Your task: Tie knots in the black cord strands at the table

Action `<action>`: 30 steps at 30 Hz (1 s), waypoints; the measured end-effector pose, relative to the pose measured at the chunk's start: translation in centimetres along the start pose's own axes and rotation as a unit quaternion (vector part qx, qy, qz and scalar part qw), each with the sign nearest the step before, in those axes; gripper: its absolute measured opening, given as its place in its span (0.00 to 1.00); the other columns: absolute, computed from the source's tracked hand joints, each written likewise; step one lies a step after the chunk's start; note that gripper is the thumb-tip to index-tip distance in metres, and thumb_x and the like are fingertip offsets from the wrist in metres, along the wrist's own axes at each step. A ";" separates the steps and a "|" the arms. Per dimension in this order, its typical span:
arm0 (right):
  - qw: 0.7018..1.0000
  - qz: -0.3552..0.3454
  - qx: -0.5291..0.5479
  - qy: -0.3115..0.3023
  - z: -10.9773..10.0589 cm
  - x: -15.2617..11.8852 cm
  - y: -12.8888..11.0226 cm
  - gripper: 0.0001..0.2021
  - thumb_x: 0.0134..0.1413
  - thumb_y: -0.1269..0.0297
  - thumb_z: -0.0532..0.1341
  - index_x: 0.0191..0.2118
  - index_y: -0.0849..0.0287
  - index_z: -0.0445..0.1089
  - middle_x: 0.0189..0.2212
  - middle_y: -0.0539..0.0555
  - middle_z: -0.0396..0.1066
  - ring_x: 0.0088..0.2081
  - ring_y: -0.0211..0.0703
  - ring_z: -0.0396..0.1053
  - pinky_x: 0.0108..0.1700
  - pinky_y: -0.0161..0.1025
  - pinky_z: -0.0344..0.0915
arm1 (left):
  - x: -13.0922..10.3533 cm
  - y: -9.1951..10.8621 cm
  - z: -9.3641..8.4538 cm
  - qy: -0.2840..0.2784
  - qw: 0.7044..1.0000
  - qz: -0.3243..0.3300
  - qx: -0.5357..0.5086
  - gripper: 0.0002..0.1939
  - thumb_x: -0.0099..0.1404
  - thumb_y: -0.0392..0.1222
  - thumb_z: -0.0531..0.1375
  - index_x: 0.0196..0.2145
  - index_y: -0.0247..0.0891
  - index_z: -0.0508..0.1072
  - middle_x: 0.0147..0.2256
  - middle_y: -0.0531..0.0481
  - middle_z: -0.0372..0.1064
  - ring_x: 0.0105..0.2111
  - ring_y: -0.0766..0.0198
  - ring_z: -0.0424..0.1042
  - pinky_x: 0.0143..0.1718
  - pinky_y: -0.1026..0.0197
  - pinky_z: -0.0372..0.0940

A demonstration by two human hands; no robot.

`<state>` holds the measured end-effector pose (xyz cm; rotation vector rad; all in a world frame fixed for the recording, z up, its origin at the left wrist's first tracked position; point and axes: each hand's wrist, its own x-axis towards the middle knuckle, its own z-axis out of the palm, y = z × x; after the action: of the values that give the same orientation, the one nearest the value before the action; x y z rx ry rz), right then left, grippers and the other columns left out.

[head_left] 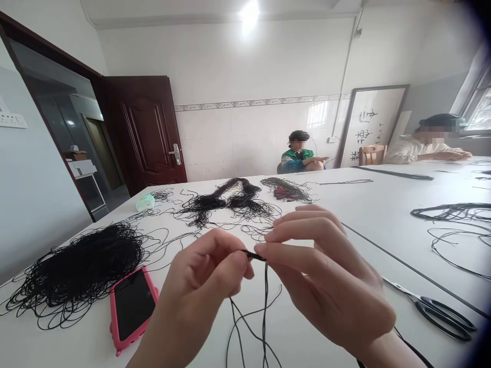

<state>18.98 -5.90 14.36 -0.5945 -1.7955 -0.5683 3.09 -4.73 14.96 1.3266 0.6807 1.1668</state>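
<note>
A short black braided cord [254,255] runs between my two hands, above the near part of the white table. My left hand [209,278] pinches its left end between thumb and forefinger. On the right end, the thumb and forefinger of my right hand [326,271] are closed, while its other fingers stretch out above. Loose black cord strands [264,312] hang down below the braid toward the table's near edge. The fingertips hide both ends of the braid.
On the white table [184,337] lie a heap of black cord [92,260], a pink-cased phone [134,304], black-handled scissors [441,312], tangled black cords [230,199] and a mint-green object [144,203]. Two people sit beyond: one person [301,156] by the wall, another [418,145] at right.
</note>
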 end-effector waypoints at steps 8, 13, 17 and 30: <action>0.994 0.068 0.080 -0.011 0.3 0.3 -0.4 0.06 0.54 0.78 0.58 0.35 0.61 0.66 0.31 0.52 0.65 0.34 0.37 0.64 0.35 0.40 0.64 | -0.1 0.0 0.9 0.064 0.996 0.050 0.041 0.05 0.53 0.41 0.62 0.22 0.40 0.72 0.20 0.55 0.61 0.21 0.73 0.57 0.21 0.72 0.54; 0.991 0.078 0.101 -0.034 0.2 -0.1 -0.3 0.06 0.54 0.78 0.57 0.35 0.60 0.64 0.31 0.52 0.64 0.35 0.37 0.64 0.37 0.41 0.64 | -0.2 0.0 1.2 0.067 0.997 0.022 0.043 0.06 0.51 0.41 0.62 0.20 0.38 0.71 0.17 0.57 0.57 0.19 0.75 0.54 0.19 0.72 0.51; 0.989 0.071 0.117 -0.059 0.2 -0.4 0.1 0.07 0.53 0.78 0.57 0.36 0.60 0.62 0.32 0.52 0.63 0.35 0.38 0.63 0.37 0.41 0.63 | -0.3 -0.1 1.3 0.058 0.998 0.013 0.033 0.07 0.50 0.40 0.62 0.19 0.37 0.69 0.17 0.56 0.55 0.19 0.75 0.51 0.18 0.71 0.47; 0.988 0.049 0.128 -0.072 -0.1 -0.1 0.6 0.05 0.55 0.76 0.57 0.35 0.59 0.63 0.31 0.51 0.64 0.34 0.38 0.63 0.37 0.42 0.63 | -0.2 -0.3 0.8 0.023 0.999 0.000 0.022 0.06 0.51 0.39 0.61 0.20 0.37 0.69 0.19 0.55 0.55 0.21 0.73 0.51 0.20 0.69 0.48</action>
<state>19.40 -5.52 14.38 -0.5531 -1.9262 -0.2260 3.82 -5.14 14.80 1.3409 0.7434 1.1903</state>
